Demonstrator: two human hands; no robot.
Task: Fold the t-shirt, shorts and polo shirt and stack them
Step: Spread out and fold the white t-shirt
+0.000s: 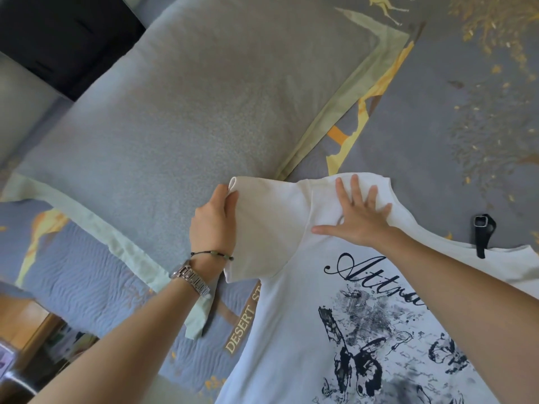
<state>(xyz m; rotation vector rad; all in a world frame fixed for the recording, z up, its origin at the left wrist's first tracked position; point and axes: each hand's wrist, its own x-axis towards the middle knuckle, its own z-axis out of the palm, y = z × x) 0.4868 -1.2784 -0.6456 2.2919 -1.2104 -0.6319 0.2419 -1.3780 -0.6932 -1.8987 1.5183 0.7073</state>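
T-shirt (291,330), white cotton with black butterfly print, lies flat on a quilted grey bedspread (408,118); left hand (211,223) pinches its sleeve edge, right hand (360,212) presses spread fingers by the collar.

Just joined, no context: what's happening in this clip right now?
A person is laying out a white printed t-shirt on a bed with a blue-grey patterned cover. The left hand pinches the edge of one sleeve, while the right hand presses flat, fingers spread, near the collar. The shirt lies print side up and is not folded yet. A grey pillow sits just beyond it, and a black strap with a buckle lies by the far shoulder. No shorts or polo shirt are visible.
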